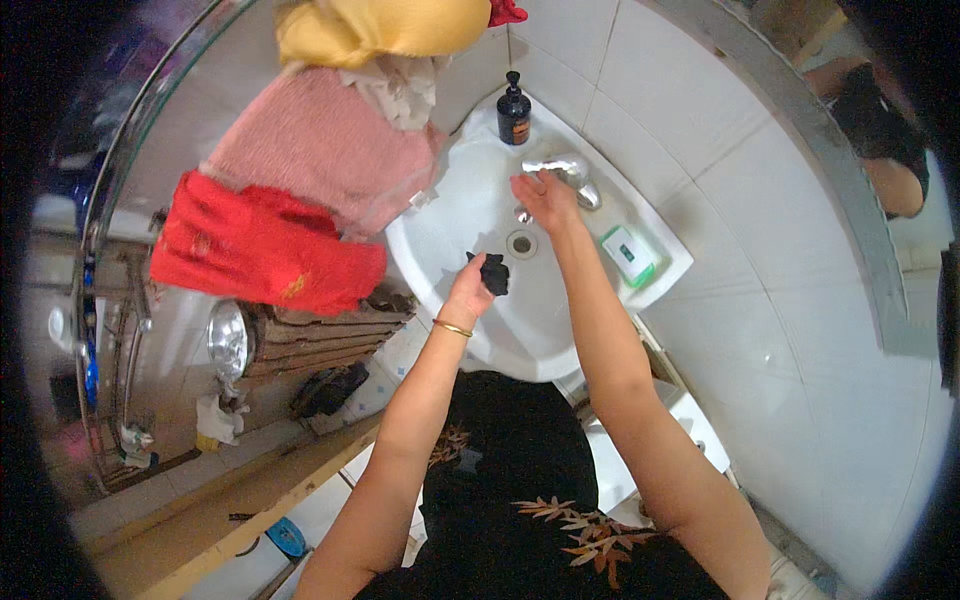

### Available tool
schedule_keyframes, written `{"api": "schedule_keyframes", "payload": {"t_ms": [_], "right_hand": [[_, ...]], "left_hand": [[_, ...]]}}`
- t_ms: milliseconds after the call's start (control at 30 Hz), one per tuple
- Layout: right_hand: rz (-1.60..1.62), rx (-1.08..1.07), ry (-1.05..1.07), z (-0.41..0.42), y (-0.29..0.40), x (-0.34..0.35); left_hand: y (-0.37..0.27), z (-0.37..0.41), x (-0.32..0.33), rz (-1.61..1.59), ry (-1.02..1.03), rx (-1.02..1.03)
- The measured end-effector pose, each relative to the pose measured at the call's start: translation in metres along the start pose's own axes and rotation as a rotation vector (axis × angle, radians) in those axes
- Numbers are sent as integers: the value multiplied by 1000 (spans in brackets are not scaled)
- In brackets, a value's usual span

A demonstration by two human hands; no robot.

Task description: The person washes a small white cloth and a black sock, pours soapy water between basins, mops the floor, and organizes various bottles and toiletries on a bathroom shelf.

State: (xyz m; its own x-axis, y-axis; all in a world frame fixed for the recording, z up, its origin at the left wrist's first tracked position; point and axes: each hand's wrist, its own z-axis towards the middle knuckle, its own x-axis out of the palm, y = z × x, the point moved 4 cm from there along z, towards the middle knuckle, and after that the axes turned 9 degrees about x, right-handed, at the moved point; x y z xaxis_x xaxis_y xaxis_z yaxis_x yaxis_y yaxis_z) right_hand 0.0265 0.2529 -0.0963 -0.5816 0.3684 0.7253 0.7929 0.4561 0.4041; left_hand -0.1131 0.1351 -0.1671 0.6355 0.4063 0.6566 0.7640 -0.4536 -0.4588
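My left hand [471,289] grips a small crumpled black cloth [493,274] over the basin of a white corner sink [536,330]. Just under the chrome faucet [559,166], my right hand [546,196] is held out with its fingers apart and nothing in it. Whether its fingertips touch the spout, I cannot tell. The round drain [522,244] lies between the two hands. Whether water runs from the spout cannot be made out.
A black pump bottle [514,112] stands in the sink's back corner. On the right ledge rests a green-and-white soap box [628,255]. Pink [330,142], red [266,244] and yellow towels [382,30] hang at the left. White tiled walls [750,225] border the sink.
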Motion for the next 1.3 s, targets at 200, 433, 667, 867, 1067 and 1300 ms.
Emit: {"api": "schedule_keyframes", "payload": {"t_ms": [200, 433, 667, 867, 1067, 1300], "right_hand": [[175, -11, -54, 20, 16, -8], [-1243, -493, -508, -57, 57, -53], [-2218, -536, -910, -95, 46, -120], [-1339, -333, -651, -57, -15, -109], [-972, -60, -606, -15, -90, -106], [-1520, -279, -409, -10, -75, -102]], "left_hand": [[23, 77, 31, 158, -56, -9], [40, 157, 4, 814, 269, 146], [28, 131, 46, 947, 576, 583], [43, 96, 29, -14, 27, -360], [44, 56, 24, 470, 35, 11], [46, 30, 43, 341, -267, -3]]}}
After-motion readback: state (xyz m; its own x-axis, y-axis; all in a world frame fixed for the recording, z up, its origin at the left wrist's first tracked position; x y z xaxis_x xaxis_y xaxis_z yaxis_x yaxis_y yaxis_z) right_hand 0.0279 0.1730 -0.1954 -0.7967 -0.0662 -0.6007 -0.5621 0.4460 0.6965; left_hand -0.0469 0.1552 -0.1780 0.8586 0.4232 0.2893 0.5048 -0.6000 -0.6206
